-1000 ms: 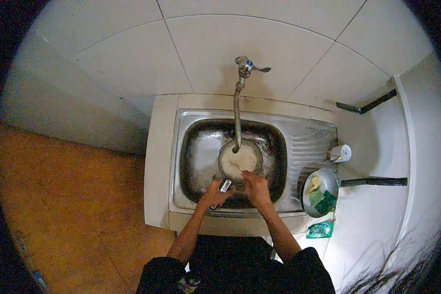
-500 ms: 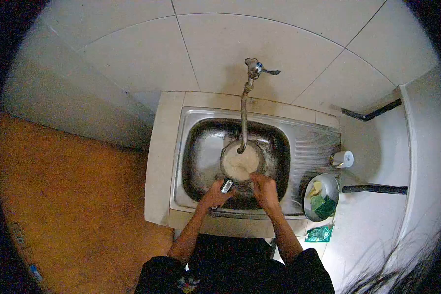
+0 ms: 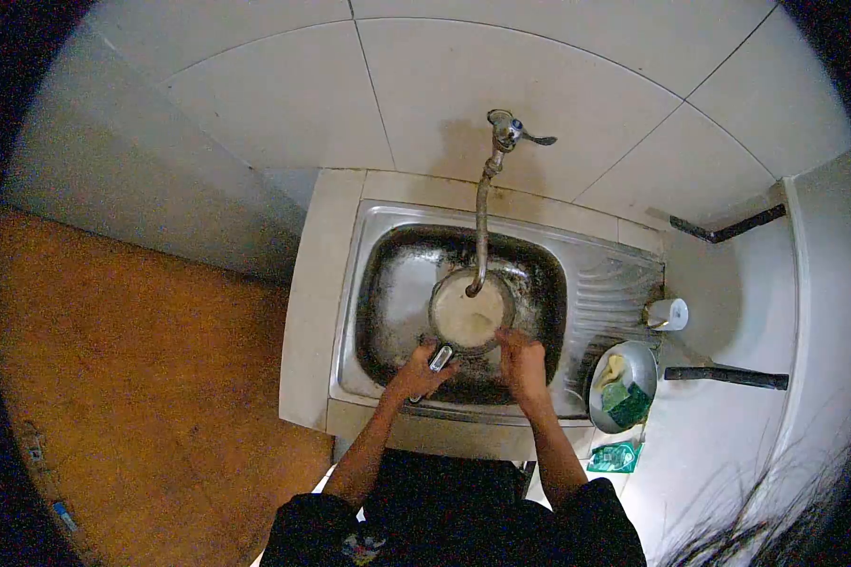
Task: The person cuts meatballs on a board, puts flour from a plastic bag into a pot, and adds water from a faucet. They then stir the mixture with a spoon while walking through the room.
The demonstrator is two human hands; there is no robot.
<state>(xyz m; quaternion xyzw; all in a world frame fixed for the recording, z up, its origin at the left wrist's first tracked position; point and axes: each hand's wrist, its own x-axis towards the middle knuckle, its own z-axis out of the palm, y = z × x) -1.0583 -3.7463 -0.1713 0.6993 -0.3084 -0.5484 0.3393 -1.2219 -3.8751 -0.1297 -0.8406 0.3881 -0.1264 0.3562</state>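
Observation:
A round pot [image 3: 469, 317] with cloudy, beige contents sits in the steel sink [image 3: 397, 283], beneath the end of the faucet pipe [image 3: 482, 227]. My left hand [image 3: 423, 373] is wrapped round the pot's handle [image 3: 441, 357], on the near left side. Close to the pot's near right rim is my right hand [image 3: 523, 361], its fingers drawn together; whether they hold anything is too small to tell.
On the right of the drainboard [image 3: 615, 283] are a white cup [image 3: 667, 315] and a metal bowl [image 3: 649, 364] with green and yellow sponges. A green packet [image 3: 615, 457] lies below the bowl. Black brackets [image 3: 728, 377] are on the right.
My right hand has drawn slightly back from the contents to the pot's rim. My left hand keeps its hold on the handle. The whole view has shifted a little.

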